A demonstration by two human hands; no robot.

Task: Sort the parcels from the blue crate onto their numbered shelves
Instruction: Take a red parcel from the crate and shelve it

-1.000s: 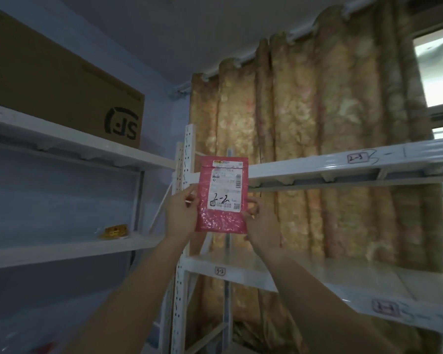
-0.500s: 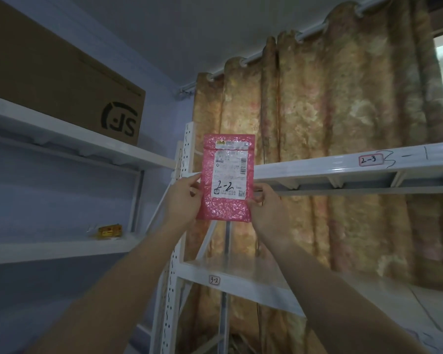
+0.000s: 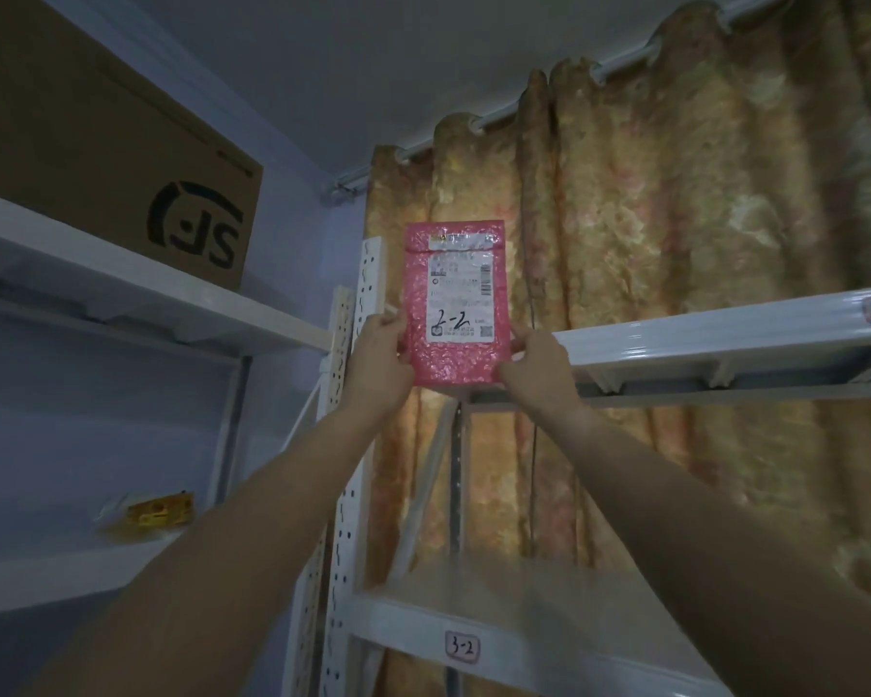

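A pink bubble-wrap parcel (image 3: 454, 304) stands upright in front of me, its white label hand-marked "2-2". My left hand (image 3: 377, 362) grips its lower left edge and my right hand (image 3: 536, 372) grips its lower right edge. The parcel's bottom is level with the left end of the upper white shelf (image 3: 725, 344), whose tag at the far right reads "2-" and is cut off by the frame edge. Below it is a lower white shelf (image 3: 549, 641) tagged "3-2". The blue crate is not in view.
A large brown cardboard box (image 3: 101, 158) sits on the top left shelf (image 3: 137, 289). A small yellow packet (image 3: 159, 510) lies on the middle left shelf. White perforated uprights (image 3: 345, 445) stand between the racks. A patterned curtain (image 3: 675, 218) hangs behind the right rack.
Both hands have lifted the pink parcel higher, from below the upper shelf's edge to level with it. The view has tilted up and closer to the rack.
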